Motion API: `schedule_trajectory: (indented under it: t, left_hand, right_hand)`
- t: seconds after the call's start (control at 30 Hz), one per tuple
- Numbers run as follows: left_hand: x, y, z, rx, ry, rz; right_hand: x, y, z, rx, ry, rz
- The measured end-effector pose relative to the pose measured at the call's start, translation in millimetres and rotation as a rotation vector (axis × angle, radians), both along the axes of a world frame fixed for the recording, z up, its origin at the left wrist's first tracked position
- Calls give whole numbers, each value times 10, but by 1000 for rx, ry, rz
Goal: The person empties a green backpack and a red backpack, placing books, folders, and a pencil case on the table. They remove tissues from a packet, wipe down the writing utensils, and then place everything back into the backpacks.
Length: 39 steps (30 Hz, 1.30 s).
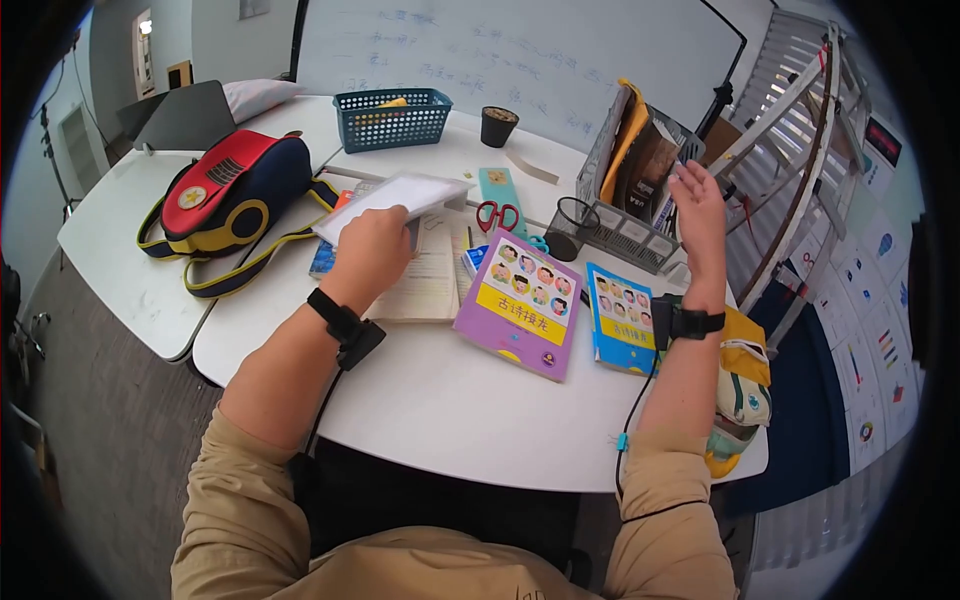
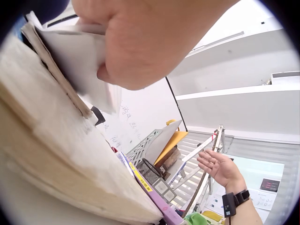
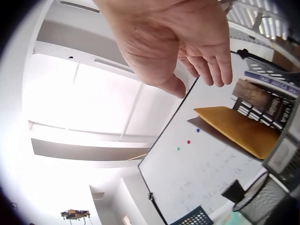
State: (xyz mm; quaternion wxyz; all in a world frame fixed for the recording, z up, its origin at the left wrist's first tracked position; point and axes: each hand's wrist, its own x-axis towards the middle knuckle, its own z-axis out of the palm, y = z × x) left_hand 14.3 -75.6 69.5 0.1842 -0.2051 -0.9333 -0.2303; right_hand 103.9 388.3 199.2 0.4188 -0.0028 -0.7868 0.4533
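My left hand (image 1: 375,250) grips the near edge of a flat, whitish, folder-like sheet (image 1: 415,192), tilted above an open book (image 1: 425,275). In the left wrist view the thumb of this hand (image 2: 136,47) lies against the pale sheet (image 2: 77,54). My right hand (image 1: 700,215) is raised with loosely spread fingers beside a grey file basket (image 1: 630,235), holding nothing. The basket bears a yellow envelope (image 3: 239,129) and several upright books. On the table between my arms lie a purple book (image 1: 520,310) and a blue book (image 1: 615,310).
Red scissors (image 1: 497,215), a teal box (image 1: 497,183) and a mesh pen cup (image 1: 570,228) stand or lie mid-table. Behind them are a teal basket (image 1: 393,125) and a small dark pot (image 1: 498,126). A red-and-navy bag (image 1: 235,185) sits left; a yellow pouch (image 1: 740,380) lies right.
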Motion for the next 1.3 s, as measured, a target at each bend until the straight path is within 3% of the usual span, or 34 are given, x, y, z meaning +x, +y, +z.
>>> schedule_trajectory:
  t: [0.07,0.17,0.3,0.47,0.57,0.77,0.83,1.03,1.17,1.3]
  left_hand:
    - [-117,-40,-86,12,164,44]
    - [98,-34,196,262,320,136]
    - [33,-61,298,601,629,75]
    - [213,-4,346,918,227,-203]
    - [145,157,173,1030,67,-399]
    - [304,353,23,930,-444,-490]
    - [404,401,38,940,-678,-502]
    - [262,370,-54,958,-620,-580]
    - [313,407,-39,890,-555,-559]
    - [249,426,-144,837,-477,-541]
  right_hand:
    - [153,-358,129,23,3,79]
    - [334,-820,239,43,4,209]
    - [448,-1235,155,-24,-80,415]
    - [397,-1583,-434,-201,-324,546]
    - [337,-1623,-962,-152,-414,565]
    - [197,-1551,-1496,-645,-534,885]
    - [207,-1468,-1604,-754,-483,868]
    - [326,-1428,-1541,-807,-303,799]
    - [246,-1392,-1619,-709,-122,744]
    - [328,-1342,-1580,-474,-266,457]
